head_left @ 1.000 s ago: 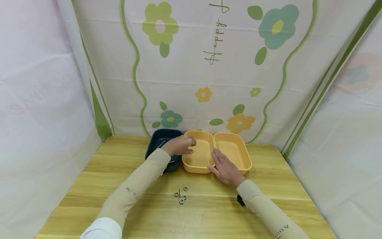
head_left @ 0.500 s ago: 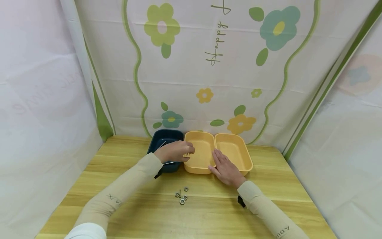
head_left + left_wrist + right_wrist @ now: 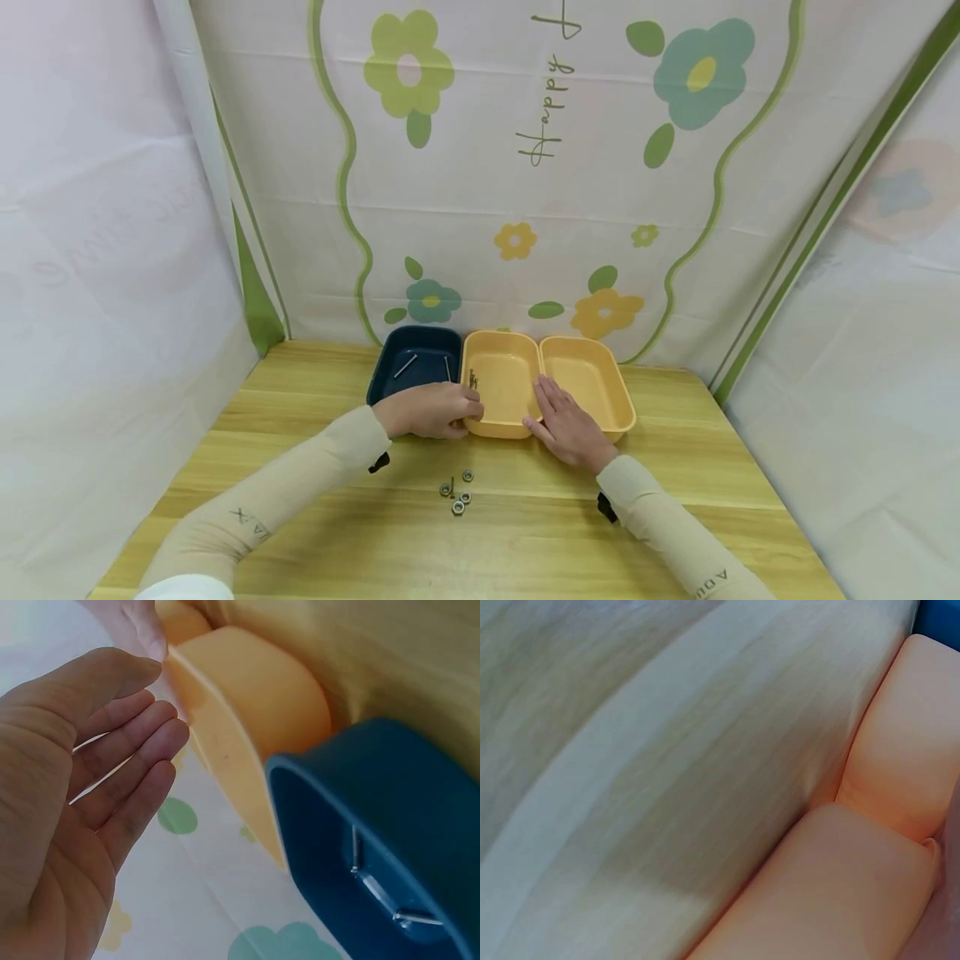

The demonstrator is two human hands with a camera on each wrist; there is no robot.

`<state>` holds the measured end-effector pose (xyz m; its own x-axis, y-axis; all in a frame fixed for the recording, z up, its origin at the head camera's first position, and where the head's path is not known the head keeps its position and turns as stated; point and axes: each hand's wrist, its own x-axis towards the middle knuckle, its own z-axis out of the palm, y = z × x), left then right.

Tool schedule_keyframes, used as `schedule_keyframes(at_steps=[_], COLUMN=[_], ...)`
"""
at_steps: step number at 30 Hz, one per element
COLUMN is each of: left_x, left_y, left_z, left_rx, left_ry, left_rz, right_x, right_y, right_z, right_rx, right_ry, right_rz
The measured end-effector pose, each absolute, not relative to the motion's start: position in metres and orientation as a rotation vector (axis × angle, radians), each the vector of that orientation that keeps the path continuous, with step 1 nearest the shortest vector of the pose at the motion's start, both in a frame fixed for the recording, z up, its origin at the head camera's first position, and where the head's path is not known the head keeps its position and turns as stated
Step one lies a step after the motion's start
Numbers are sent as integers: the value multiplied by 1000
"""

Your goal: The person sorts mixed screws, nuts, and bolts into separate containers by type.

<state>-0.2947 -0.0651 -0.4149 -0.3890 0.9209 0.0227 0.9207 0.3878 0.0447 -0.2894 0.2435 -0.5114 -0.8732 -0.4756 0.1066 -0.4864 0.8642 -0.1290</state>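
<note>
My left hand (image 3: 429, 410) hovers over the front of the navy box (image 3: 380, 367), fingertips by the near left corner of the middle yellow box (image 3: 501, 429). In the left wrist view its fingers curl loosely, with nothing between them. Long bolts (image 3: 406, 367) lie in the navy box. Small brass-coloured screws (image 3: 473, 380) sit along the left side of the middle yellow box. My right hand (image 3: 567, 423) rests with straight fingers on the meeting rims of this box and the right yellow box (image 3: 626, 408).
Several metal nuts (image 3: 458, 507) lie on the wooden table (image 3: 525, 533) in front of the boxes, with one small screw (image 3: 452, 487) among them. A printed cloth (image 3: 480, 167) hangs close behind the boxes.
My left hand has drawn back from above the middle yellow box toward its near left corner, leaving the small screws visible inside. My right hand has stayed in place.
</note>
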Motion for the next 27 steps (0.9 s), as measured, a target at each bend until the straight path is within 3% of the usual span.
schedule_keyframes(at_steps=[11,27], left_x=[-275,-271], left_y=[-79,-80], left_z=[-438,-478], left_rx=[1644,1639], left_ry=[2531,2440], left_rz=[-5,91], right_x=[-289,-289], right_y=[244,243], right_z=[-511,-511], right_rx=[782,779], right_ry=[-2932,-2953], right_rz=[218,226])
